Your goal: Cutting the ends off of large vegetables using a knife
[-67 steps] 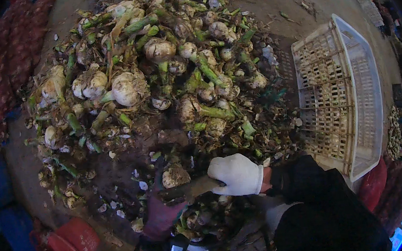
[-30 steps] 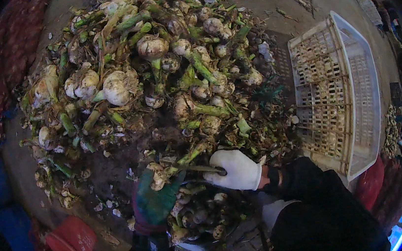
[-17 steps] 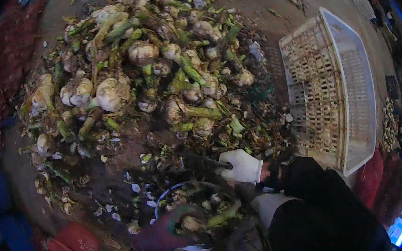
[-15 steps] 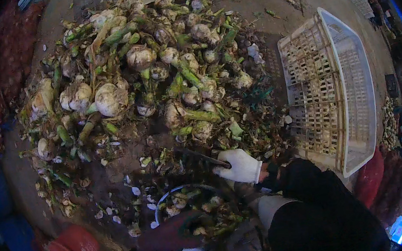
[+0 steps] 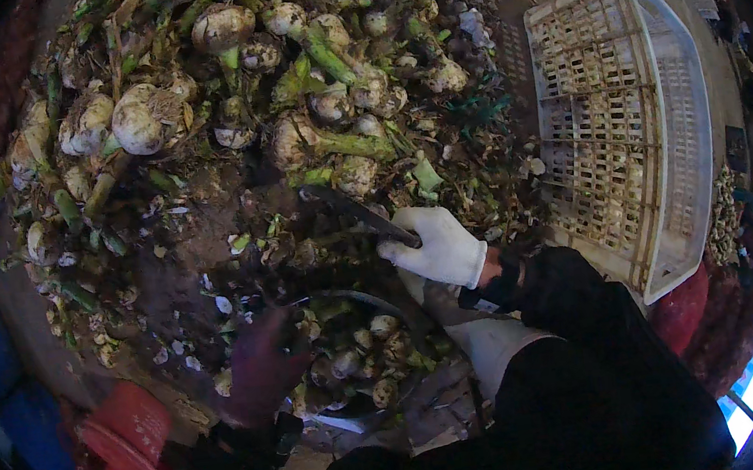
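Down at the lower left sits a red plastic container (image 5: 126, 444), smooth-sided, its contents hidden in shadow, well left of the dark round basin (image 5: 353, 354) that serves as the landmark. Just left of the basin the left hand (image 5: 261, 364), in a dark purplish glove, rests at its rim with fingers curled, though whether they grip anything cannot be told in the gloom. The basin itself holds a small heap of trimmed garlic bulbs (image 5: 358, 358), pale, knobbly and dirt-smeared, mixed with green scraps. Above the basin spreads a big pile of untrimmed garlic (image 5: 285, 87) on the ground: white, papery bulbs with hairy roots and thick green stalks, with loose skins and soil scattered around its lower edge. Just above and right of the basin the right hand (image 5: 438, 246), in a white knitted glove, has its fingers closed around the handle of a curved dark blade (image 5: 356, 214), whose tip points up-left into the pile's edge. Well to the right of the basin stands a white plastic crate (image 5: 659, 110) with lattice walls, holding a shallow layer of pale bulbs along its lower side.
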### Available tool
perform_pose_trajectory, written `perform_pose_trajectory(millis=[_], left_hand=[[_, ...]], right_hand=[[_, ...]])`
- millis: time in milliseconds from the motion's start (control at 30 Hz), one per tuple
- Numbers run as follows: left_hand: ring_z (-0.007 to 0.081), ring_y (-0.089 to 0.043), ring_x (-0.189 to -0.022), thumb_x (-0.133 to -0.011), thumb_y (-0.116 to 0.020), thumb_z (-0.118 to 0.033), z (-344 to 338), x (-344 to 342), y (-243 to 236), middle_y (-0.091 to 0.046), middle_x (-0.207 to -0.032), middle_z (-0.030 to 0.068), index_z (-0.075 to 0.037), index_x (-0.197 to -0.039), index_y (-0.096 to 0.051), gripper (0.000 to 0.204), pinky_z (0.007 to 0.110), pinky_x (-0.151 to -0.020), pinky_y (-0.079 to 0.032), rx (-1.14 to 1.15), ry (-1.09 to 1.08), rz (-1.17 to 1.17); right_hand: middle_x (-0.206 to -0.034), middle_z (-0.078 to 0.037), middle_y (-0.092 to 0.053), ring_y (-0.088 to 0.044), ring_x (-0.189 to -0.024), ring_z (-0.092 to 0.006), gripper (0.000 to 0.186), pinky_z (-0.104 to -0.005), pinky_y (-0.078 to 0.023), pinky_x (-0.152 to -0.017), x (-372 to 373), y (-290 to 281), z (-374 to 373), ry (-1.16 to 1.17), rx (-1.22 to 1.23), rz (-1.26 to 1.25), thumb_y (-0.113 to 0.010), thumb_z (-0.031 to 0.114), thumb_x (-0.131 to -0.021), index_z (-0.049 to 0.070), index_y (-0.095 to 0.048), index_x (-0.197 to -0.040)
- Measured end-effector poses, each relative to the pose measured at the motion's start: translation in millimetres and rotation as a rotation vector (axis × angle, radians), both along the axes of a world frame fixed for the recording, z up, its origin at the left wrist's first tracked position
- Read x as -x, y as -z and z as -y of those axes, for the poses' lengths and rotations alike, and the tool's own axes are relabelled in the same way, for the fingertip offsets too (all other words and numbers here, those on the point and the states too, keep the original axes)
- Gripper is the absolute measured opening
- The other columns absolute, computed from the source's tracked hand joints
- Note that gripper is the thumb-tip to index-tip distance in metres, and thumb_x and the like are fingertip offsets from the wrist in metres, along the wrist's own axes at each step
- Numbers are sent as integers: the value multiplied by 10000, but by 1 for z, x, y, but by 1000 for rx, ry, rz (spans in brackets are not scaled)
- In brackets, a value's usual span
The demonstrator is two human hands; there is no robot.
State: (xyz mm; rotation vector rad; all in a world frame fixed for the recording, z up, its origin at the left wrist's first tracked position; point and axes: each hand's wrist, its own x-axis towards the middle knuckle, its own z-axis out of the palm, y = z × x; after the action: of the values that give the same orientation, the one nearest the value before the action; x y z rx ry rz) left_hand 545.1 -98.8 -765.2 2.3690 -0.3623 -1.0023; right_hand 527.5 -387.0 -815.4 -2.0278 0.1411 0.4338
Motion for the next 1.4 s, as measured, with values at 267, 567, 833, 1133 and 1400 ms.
perform_pose_trajectory(millis=[267, 567, 833, 1133, 1400], left_hand=[[338, -562, -1035, -779, -669, -284, 32, -13, 8, -571, -1097, 184, -72, -1194, -549, 481, 433, -890, -442, 19, 259, 392], [234, -561, -972, -813, -530, -200, 134, -29, 121, -610, -1014, 15, -123, -1164, -545, 360, 349, -826, -417, 203, 339, 228], [270, -574, -1034, -845, -591, -162, 119, -5, 188, -599, -1105, 126, -101, -1202, -515, 370, 435, -915, -444, 604, -211, -19], [253, -588, -1088, -867, -641, -108, 45, -69, 18, -518, -1278, 174, -81, -1367, -418, 548, 372, -904, -514, 865, -1032, -535], [218, -566, -1117, -901, -619, -116, -47, -17, 69, -531, -1273, 172, -48, -1358, -447, 492, 330, -919, -490, 532, 50, -26]], right_hand=[[-733, -187, -605, -611, -684, -337, 320, -396, -486, -652, -5, -2, 21, 105, 74, -9, -683, 301, -822, -3, -632, -910], [-795, -182, -615, -623, -769, -329, 297, -383, -488, -716, -10, -8, 13, 69, 29, 5, -666, 288, -832, 4, -630, -908], [-720, -158, -581, -582, -668, -336, 292, -390, -469, -626, -7, -3, 11, 32, 22, 52, -711, 285, -791, 11, -620, -831], [-768, -117, -556, -578, -677, -331, 260, -408, -466, -593, 7, -16, -10, -231, -36, 282, -714, 279, -764, 54, -595, -821], [-773, -146, -595, -599, -714, -367, 288, -458, -480, -624, -2, -15, -27, -217, 79, 284, -664, 341, -801, 60, -603, -803]])
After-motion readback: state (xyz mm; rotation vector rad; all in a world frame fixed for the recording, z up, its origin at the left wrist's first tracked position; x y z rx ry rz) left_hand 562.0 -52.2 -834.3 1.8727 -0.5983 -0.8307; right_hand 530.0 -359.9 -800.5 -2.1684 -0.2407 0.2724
